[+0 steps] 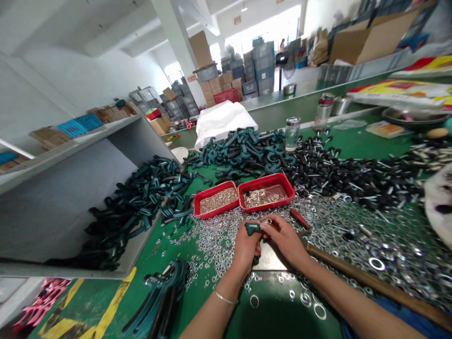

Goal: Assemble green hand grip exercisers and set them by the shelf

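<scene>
Teal plastic part (253,229) sat between both hands, over the washer spread, just below the trays. Left hand (245,249) had its fingers (248,237) wrapped round it in a narrow grip. Right hand (284,240) closed on it from the other side, fingertips (268,222) next to a small metal ring, too small to read clearly. One bracelet (224,297) on left wrist.

Steel washers (353,230) lay loose across the green bench (360,146). Two red trays: left tray (216,200) held small bright fittings, right tray (265,190) held longer metal pins. One red-handled tool (300,218) lay near right hand.

Three teal heaps: back heap (240,150) behind the trays, shelf heap (134,207) on a grey shelf (67,207), near heap (162,292) at lower left. Black bolted knobs (353,174) were piled right of the trays.
</scene>
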### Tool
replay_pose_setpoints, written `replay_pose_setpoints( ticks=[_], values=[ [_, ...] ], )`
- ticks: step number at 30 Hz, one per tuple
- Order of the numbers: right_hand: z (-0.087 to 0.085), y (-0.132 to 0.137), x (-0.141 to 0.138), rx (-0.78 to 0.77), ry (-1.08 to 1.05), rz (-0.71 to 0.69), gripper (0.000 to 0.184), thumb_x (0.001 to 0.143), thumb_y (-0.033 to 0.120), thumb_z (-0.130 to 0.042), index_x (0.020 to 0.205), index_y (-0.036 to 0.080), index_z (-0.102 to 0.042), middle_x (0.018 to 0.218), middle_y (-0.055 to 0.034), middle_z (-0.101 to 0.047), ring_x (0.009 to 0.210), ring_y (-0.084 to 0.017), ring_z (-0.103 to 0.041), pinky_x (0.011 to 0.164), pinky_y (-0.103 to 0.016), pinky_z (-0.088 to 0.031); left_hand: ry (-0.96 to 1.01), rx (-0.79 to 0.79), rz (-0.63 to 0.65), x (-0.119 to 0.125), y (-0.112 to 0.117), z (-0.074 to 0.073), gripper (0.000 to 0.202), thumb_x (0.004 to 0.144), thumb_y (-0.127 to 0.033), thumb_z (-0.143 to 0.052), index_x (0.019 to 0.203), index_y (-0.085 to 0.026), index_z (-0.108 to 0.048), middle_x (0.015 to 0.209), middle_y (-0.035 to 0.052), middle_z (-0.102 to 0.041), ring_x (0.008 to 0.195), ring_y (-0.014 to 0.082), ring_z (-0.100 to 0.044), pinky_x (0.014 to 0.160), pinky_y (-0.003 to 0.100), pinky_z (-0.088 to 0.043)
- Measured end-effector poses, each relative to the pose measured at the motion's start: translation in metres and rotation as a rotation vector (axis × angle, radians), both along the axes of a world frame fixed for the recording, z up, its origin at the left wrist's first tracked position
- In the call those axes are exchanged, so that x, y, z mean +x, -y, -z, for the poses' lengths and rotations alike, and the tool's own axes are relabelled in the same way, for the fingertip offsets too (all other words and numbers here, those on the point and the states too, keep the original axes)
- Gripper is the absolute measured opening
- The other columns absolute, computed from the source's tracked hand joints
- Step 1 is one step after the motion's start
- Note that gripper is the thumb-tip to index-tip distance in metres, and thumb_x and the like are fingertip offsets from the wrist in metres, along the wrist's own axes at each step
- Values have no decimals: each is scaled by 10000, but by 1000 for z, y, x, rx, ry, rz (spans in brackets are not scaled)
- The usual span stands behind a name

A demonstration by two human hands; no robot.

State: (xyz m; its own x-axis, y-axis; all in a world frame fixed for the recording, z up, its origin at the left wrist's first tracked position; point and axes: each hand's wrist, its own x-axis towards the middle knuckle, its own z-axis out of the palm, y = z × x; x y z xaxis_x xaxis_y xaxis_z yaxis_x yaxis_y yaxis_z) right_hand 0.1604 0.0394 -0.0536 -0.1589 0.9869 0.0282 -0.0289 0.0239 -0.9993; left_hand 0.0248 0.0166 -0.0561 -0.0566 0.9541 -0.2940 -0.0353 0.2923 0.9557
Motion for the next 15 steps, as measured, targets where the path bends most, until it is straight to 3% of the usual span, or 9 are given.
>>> replay_pose_setpoints(
  ticks=[4,7,9,11,15],
  values=[
    [0,-4,12,36,2,-153,180,874,367,-638,972,217,-650,930,-11,-652,879,-185,-604,818,-309,-470,3,-95,340,-11,21,-18,487,711,-328,-775,1106,-200,-522,692,-20,-625,384,64,-436,359,175,-299],
    [-1,1,11,-22,-55,-313,196,894,389,-628,994,221,-628,849,14,-618,770,-158,-588,733,-285,-472,203,-171,488,-23,35,-29,493,793,-437,-721,1165,-193,-508,743,17,-663,401,52,-435,381,168,-298],
    [-2,2,8,-28,-34,-369,209,920,414,-589,988,219,-613,800,21,-601,702,-151,-572,679,-280,-469,347,-190,448,-26,38,-29,408,874,-522,-596,1080,-175,-535,719,23,-657,351,27,-347,353,163,-227],
    [-2,-1,9,47,112,-342,220,945,417,-547,965,211,-619,804,5,-614,719,-165,-578,699,-297,-476,430,-143,301,-24,35,-26,361,904,-527,-534,940,-168,-540,666,9,-634,317,14,-267,333,167,-175],
    [-2,-19,29,342,841,22,194,958,316,-523,925,179,-656,956,-93,-652,952,-253,-568,884,-389,-446,474,66,-68,-21,16,-22,264,862,-425,-601,865,-174,-520,715,7,-650,406,33,-410,409,158,-310]
  ],
)
